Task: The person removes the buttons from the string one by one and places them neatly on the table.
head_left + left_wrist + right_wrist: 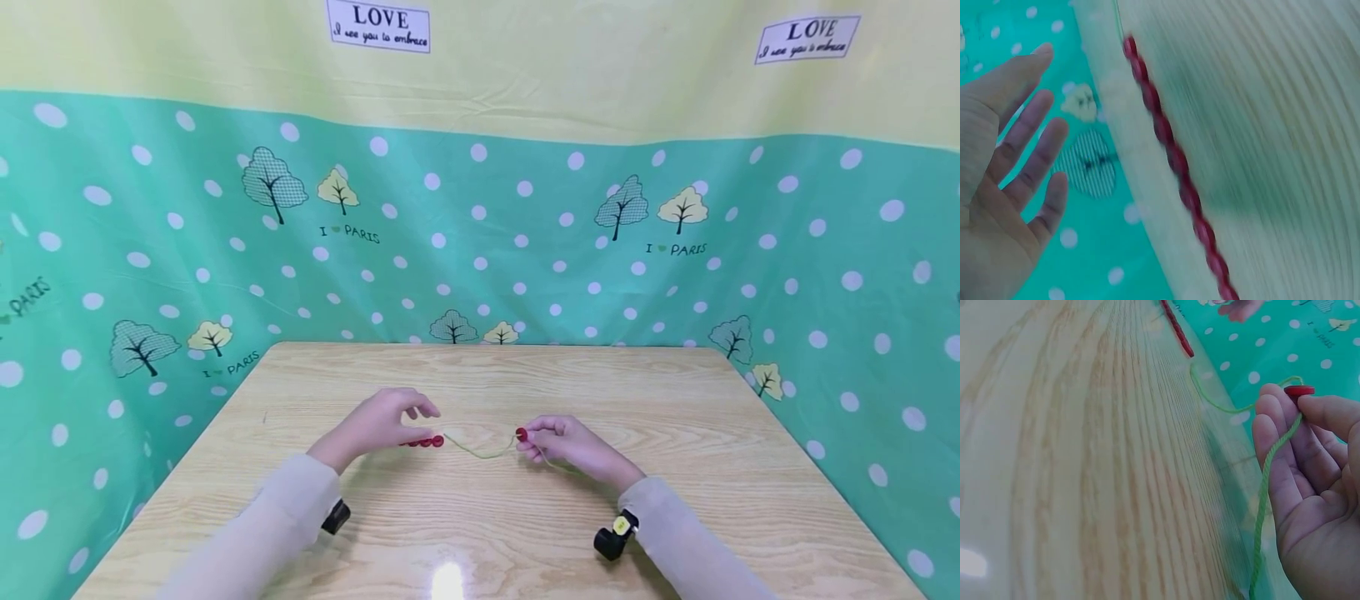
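Observation:
Above the table my left hand (384, 423) is spread with relaxed fingers and holds nothing. Just beyond its thumb lies a row of red buttons (437, 441), partly hidden by the hand; the left wrist view shows the row (1177, 159) as a long line apart from the fingers. My right hand (567, 446) pinches a single flat, round red button (1299, 390) between thumb and fingertips. A light green cord (483, 455) sags from the row to that button. More of the cord (1263, 494) hangs down across the right palm.
Both hands work over a wood-grain table (480, 383). Behind and beside it hangs a green and yellow curtain (480, 200) with white dots and printed trees. A bright light reflection (447, 579) shows near the table's front.

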Action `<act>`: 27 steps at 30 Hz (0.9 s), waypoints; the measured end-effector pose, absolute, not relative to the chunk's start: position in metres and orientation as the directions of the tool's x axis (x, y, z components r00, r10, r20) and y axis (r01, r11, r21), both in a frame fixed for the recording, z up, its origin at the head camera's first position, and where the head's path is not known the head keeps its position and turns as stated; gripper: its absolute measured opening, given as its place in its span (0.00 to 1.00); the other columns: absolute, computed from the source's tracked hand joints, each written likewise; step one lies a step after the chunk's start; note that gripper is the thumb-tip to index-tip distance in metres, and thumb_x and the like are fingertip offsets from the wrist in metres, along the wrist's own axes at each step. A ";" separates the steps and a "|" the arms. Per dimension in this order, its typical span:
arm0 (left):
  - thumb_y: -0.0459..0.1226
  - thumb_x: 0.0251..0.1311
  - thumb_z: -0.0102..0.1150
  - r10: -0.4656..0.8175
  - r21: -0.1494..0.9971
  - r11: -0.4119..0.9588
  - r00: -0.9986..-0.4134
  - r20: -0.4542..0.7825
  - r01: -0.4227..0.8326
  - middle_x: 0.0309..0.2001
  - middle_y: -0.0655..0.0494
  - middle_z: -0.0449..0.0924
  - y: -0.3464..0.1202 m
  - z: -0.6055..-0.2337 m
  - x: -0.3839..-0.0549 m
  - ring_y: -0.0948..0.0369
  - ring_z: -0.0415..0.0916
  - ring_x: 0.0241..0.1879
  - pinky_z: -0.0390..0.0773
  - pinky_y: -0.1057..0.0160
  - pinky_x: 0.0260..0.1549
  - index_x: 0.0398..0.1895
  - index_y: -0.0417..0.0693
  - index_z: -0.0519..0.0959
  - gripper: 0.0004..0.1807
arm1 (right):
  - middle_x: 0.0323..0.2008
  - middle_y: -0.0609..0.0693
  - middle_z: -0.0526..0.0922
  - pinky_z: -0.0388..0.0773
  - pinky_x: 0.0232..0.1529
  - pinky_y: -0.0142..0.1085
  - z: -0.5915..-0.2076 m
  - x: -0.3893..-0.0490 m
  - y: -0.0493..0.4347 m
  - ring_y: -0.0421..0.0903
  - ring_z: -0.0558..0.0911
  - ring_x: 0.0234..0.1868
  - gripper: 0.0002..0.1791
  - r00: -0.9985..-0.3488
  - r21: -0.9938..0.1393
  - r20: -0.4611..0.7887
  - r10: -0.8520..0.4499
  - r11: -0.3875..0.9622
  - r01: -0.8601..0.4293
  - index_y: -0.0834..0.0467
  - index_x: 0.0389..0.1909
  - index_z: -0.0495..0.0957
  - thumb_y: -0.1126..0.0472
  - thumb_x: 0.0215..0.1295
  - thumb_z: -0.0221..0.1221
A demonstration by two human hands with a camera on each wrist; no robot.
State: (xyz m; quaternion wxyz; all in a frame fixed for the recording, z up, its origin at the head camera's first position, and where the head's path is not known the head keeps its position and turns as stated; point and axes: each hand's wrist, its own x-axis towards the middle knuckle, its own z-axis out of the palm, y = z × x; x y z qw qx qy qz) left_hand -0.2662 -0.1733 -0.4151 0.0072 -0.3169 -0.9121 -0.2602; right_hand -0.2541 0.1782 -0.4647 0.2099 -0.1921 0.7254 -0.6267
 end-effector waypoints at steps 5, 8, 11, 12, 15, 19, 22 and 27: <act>0.43 0.59 0.72 0.583 0.498 0.617 -0.779 0.232 0.610 0.46 0.58 0.85 -0.141 -0.419 -0.261 0.56 0.80 0.45 0.80 0.52 0.47 0.48 0.51 0.84 0.15 | 0.48 0.64 0.83 0.82 0.49 0.38 -0.464 -0.254 0.175 0.53 0.83 0.47 0.18 -0.835 -0.990 -0.060 -0.547 0.136 -0.018 0.71 0.55 0.75 0.61 0.76 0.55; 0.45 0.58 0.72 0.585 0.479 0.606 -0.764 0.272 0.635 0.46 0.63 0.84 -0.121 -0.422 -0.259 0.60 0.80 0.44 0.80 0.56 0.46 0.48 0.55 0.84 0.15 | 0.47 0.63 0.83 0.82 0.49 0.39 -0.464 -0.254 0.173 0.54 0.83 0.48 0.18 -0.834 -0.990 -0.059 -0.549 0.138 -0.021 0.71 0.55 0.75 0.60 0.75 0.55; 0.45 0.58 0.72 0.591 0.472 0.590 -0.748 0.300 0.656 0.46 0.64 0.85 -0.103 -0.424 -0.256 0.60 0.81 0.44 0.80 0.58 0.45 0.48 0.54 0.84 0.16 | 0.47 0.63 0.83 0.82 0.49 0.39 -0.464 -0.254 0.172 0.54 0.83 0.48 0.19 -0.834 -0.989 -0.056 -0.549 0.146 -0.029 0.71 0.55 0.76 0.59 0.75 0.56; 0.45 0.58 0.72 0.594 0.474 0.583 -0.744 0.305 0.660 0.46 0.63 0.85 -0.098 -0.425 -0.255 0.59 0.81 0.44 0.80 0.59 0.45 0.49 0.53 0.84 0.16 | 0.47 0.62 0.83 0.82 0.49 0.39 -0.463 -0.254 0.171 0.55 0.83 0.48 0.19 -0.834 -0.988 -0.055 -0.549 0.149 -0.033 0.71 0.55 0.76 0.59 0.75 0.56; 0.46 0.58 0.72 0.597 0.492 0.568 -0.742 0.305 0.659 0.47 0.63 0.85 -0.084 -0.427 -0.253 0.57 0.82 0.44 0.80 0.61 0.44 0.49 0.52 0.84 0.17 | 0.47 0.63 0.83 0.82 0.50 0.39 -0.462 -0.253 0.172 0.57 0.82 0.49 0.18 -0.831 -0.989 -0.047 -0.554 0.145 -0.041 0.70 0.54 0.77 0.58 0.75 0.56; 0.47 0.58 0.72 0.594 0.512 0.554 -0.743 0.309 0.656 0.47 0.62 0.85 -0.072 -0.429 -0.250 0.58 0.82 0.44 0.79 0.63 0.45 0.50 0.52 0.84 0.19 | 0.47 0.65 0.83 0.81 0.50 0.39 -0.462 -0.253 0.172 0.57 0.82 0.49 0.17 -0.827 -0.989 -0.045 -0.560 0.143 -0.043 0.68 0.52 0.78 0.57 0.75 0.56; 0.49 0.58 0.72 0.587 0.522 0.549 -0.746 0.316 0.653 0.48 0.63 0.85 -0.067 -0.430 -0.248 0.59 0.82 0.44 0.79 0.63 0.45 0.50 0.53 0.84 0.19 | 0.47 0.66 0.83 0.81 0.50 0.39 -0.462 -0.253 0.171 0.55 0.83 0.48 0.17 -0.827 -0.989 -0.048 -0.561 0.141 -0.038 0.67 0.51 0.79 0.57 0.75 0.56; 0.52 0.58 0.71 0.575 0.520 0.561 -0.755 0.315 0.644 0.47 0.67 0.85 -0.062 -0.432 -0.248 0.61 0.81 0.42 0.78 0.65 0.43 0.49 0.57 0.85 0.18 | 0.45 0.66 0.83 0.82 0.49 0.39 -0.463 -0.253 0.169 0.53 0.83 0.46 0.15 -0.824 -0.992 -0.039 -0.565 0.123 -0.037 0.68 0.50 0.78 0.58 0.75 0.56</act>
